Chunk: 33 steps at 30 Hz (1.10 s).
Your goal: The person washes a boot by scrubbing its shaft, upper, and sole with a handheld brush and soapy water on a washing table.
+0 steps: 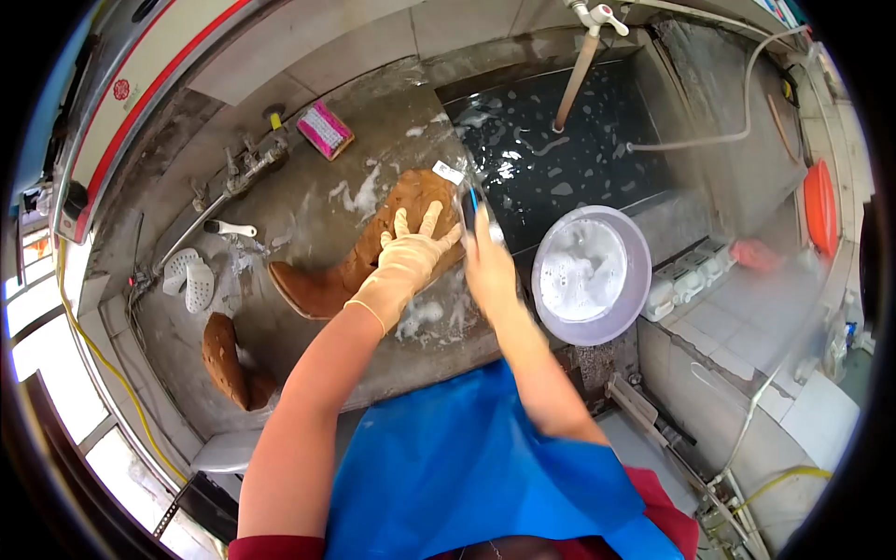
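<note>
A brown boot (317,287) lies on its side on the wet grey counter (308,359), its shaft toward the water. My left hand (411,257), in a pale glove, presses on the shaft with its fingers spread. Beside the top of the shaft, my bare right hand (489,266) is closed round a dark brush (470,207), slightly blurred; its bristles cannot be made out. A white tag (448,173) lies at the shaft's upper edge. Another brown boot or shoe (224,359) rests at the counter's left, with foam patches nearby.
Dark water fills the basin (569,159) under a tap (597,19). A purple tub (637,280) of suds stands right of my right hand. A pink-and-white packet (325,130), a small white-handled brush (231,229) and perforated white pieces (199,285) lie on the counter.
</note>
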Each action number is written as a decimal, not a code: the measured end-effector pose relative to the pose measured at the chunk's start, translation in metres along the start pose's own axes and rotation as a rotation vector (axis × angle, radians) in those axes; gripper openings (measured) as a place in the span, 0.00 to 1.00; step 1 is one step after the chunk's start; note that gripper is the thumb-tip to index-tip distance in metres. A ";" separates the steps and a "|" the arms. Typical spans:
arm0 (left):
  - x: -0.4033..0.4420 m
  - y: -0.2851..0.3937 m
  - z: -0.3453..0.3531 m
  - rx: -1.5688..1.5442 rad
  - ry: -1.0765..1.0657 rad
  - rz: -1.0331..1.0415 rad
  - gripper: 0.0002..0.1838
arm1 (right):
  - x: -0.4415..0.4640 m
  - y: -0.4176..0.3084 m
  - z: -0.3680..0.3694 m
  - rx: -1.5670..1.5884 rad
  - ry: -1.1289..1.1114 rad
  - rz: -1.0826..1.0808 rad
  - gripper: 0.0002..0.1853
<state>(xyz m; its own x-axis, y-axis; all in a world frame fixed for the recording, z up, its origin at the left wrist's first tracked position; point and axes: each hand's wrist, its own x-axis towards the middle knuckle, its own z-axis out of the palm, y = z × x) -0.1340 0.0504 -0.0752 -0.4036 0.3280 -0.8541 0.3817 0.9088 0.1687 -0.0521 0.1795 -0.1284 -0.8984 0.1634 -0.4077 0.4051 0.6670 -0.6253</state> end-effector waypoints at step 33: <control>-0.009 -0.002 0.012 -0.054 0.114 0.007 0.54 | -0.080 0.067 -0.065 -0.041 0.340 -0.034 0.31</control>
<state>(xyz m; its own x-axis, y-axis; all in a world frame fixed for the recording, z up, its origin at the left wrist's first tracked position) -0.1210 0.0427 -0.0736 -0.4944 0.3586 -0.7918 0.3404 0.9181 0.2032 0.0355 0.2581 -0.0945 -0.9192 0.3691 -0.1376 0.3731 0.7037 -0.6047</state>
